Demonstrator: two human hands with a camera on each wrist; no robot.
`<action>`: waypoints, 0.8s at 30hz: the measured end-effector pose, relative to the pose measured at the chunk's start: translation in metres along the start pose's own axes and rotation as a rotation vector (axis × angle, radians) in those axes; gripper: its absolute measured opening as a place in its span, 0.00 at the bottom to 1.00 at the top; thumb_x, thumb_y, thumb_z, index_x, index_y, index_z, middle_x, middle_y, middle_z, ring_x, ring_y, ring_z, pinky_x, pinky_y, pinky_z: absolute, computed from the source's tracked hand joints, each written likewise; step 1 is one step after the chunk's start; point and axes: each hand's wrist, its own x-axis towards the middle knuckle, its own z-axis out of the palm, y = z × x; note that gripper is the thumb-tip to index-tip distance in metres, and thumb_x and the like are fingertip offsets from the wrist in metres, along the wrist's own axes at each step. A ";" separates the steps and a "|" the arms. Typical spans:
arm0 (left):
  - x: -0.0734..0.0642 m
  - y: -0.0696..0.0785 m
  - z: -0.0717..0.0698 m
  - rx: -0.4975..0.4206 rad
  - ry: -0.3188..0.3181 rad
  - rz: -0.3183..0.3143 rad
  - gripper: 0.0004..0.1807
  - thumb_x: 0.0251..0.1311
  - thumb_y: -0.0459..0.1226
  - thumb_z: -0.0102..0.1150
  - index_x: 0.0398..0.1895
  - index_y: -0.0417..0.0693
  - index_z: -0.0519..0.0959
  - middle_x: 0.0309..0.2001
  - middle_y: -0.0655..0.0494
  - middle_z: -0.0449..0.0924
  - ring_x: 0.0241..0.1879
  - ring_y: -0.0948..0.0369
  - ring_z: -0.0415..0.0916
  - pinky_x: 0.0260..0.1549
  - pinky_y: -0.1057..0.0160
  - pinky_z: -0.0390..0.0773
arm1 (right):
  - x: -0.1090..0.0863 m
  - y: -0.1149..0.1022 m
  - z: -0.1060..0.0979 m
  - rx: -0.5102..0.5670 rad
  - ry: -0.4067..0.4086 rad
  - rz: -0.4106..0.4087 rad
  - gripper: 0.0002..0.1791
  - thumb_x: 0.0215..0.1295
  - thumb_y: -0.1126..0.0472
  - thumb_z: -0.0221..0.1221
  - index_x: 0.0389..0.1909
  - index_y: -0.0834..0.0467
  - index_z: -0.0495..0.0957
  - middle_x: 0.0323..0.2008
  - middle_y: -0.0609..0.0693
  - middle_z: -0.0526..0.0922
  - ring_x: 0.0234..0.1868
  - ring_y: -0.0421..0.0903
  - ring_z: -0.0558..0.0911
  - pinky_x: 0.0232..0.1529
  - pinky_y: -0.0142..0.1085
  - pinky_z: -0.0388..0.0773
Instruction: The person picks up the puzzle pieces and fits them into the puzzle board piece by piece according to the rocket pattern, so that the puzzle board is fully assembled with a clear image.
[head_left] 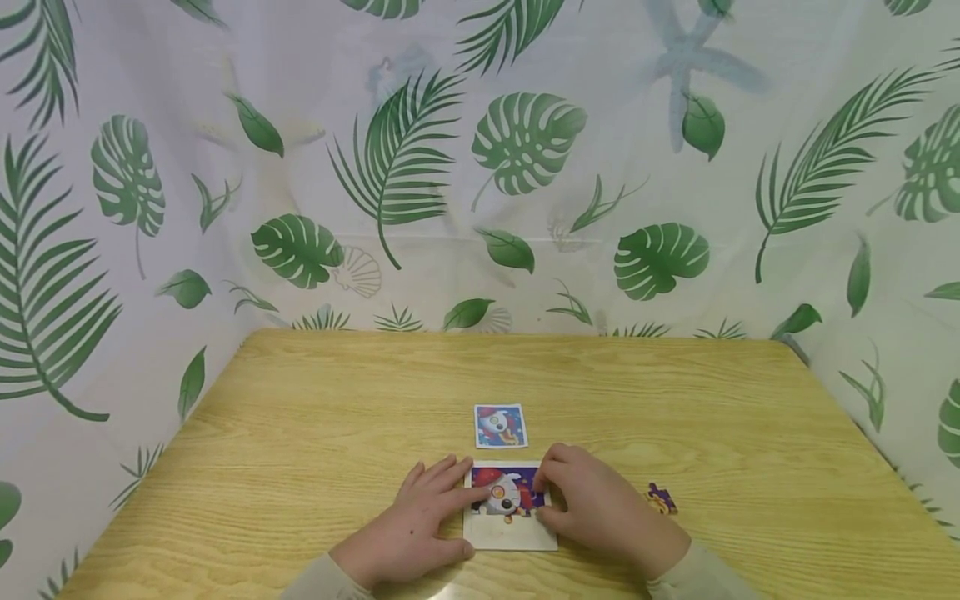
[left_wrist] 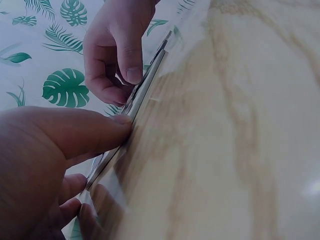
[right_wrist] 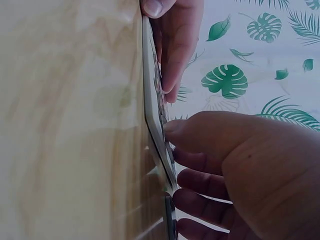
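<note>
A small jigsaw puzzle board (head_left: 510,536) lies on the table in front of the person. Joined puzzle pieces (head_left: 506,502) fill its upper part with a white cartoon animal in a red hat on purple; its lower part is bare and cream. My left hand (head_left: 423,525) rests along the board's left side, fingers spread, index finger on the picture and thumb near the lower left corner. Over the right edge, my right hand (head_left: 600,508) has curled fingers, thumb and index fingertip pinching at a puzzle piece there, mostly hidden by the hand.
Behind the board lies a small picture card (head_left: 495,425) showing the same animal. Loose purple and yellow puzzle pieces (head_left: 660,500) lie right of my right hand. The wood-grain table (head_left: 337,392) meets a leaf-print curtain (head_left: 420,283) at the back and sides.
</note>
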 end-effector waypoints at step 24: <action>-0.001 0.002 -0.001 0.001 -0.023 -0.007 0.37 0.63 0.52 0.63 0.76 0.70 0.65 0.81 0.53 0.47 0.79 0.49 0.39 0.72 0.36 0.32 | -0.014 0.014 -0.007 -0.023 -0.070 -0.190 0.21 0.71 0.51 0.60 0.64 0.36 0.79 0.57 0.45 0.75 0.53 0.45 0.73 0.55 0.49 0.76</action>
